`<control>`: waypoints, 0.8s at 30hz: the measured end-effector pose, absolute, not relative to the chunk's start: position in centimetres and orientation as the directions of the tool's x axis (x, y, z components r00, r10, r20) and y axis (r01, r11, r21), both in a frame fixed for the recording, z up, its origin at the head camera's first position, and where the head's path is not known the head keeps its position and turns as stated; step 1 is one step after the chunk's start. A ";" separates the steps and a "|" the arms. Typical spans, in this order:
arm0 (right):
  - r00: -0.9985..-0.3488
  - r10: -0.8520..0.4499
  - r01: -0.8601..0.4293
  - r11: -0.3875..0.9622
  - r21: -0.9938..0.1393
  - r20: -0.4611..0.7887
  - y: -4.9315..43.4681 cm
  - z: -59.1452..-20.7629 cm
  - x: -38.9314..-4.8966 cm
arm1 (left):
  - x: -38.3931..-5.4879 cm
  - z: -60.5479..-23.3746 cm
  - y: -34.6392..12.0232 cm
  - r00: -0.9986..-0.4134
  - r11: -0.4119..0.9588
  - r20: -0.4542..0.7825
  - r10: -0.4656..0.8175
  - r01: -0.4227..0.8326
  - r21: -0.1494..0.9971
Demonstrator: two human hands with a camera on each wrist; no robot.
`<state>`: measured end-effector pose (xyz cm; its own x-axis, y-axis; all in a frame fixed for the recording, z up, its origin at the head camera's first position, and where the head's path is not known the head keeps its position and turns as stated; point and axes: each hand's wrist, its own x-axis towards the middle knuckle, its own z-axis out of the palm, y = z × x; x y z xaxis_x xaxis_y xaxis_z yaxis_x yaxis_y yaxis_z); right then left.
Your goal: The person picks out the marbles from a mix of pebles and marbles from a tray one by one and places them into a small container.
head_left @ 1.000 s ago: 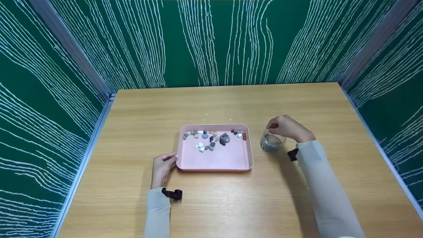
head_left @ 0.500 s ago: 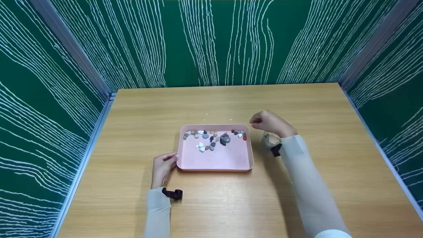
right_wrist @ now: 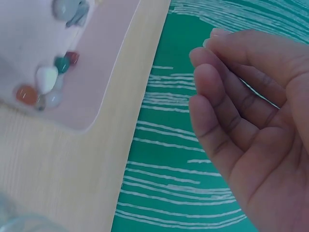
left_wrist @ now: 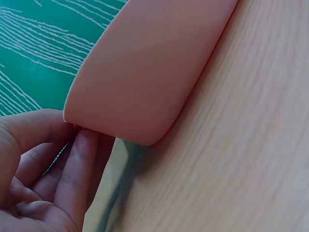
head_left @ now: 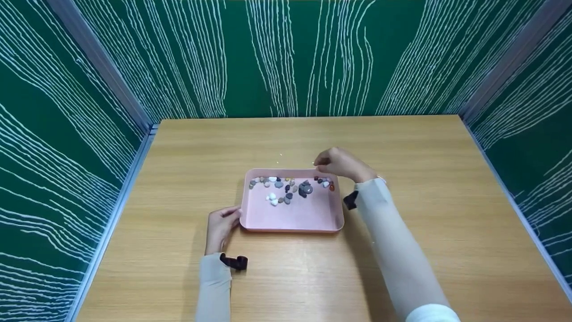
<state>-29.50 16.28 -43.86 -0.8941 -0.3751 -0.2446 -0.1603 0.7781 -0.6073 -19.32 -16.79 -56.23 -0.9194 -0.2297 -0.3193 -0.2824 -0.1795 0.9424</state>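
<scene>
A shallow pink tray point(head_left: 295, 219) lies on the table, with pebbles of several colours point(head_left: 286, 190) grouped in its far half. My left hand point(head_left: 222, 227) holds the tray's near left corner, thumb and fingers at its rim in the left wrist view. Over the tray's far right rim is my right hand point(head_left: 342, 163), thumb and index finger together. At those fingertips a tiny white pebble point(right_wrist: 206, 43) shows in the right wrist view. Orange, white, green and dark red stones point(right_wrist: 47, 79) sit in the tray corner near this hand.
A clear round container point(right_wrist: 31, 224) stands right of the tray, mostly hidden behind my right sleeve in the head view. Several white specks point(head_left: 278, 162) dot the wooden table point(head_left: 201, 156) beyond the tray. Green walls with white lines point(head_left: 259, 58) enclose the table's back and sides.
My right hand has moved left from above the clear container to the tray's far right rim. My left hand stays at the tray corner, and the pebbles keep their places.
</scene>
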 end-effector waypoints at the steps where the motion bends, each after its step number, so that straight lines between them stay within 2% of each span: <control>1: -0.892 -0.381 -0.163 0.773 -0.613 -0.243 16.0 -43.8 -29.5 | -19.3 -56.2 -16.8 -0.920 -0.176 -0.318 -0.230 -0.282 0.943; 10: -0.884 -0.423 -0.212 0.741 -0.637 -0.198 13.7 -43.9 -29.8 | -19.4 -56.0 -16.7 -0.918 -0.166 -0.321 -0.232 -0.287 0.943; 24: -0.855 -0.495 -0.309 0.727 -0.613 -0.155 9.7 -45.1 -30.6 | -19.4 -56.0 -16.7 -0.912 -0.188 -0.337 -0.234 -0.298 0.936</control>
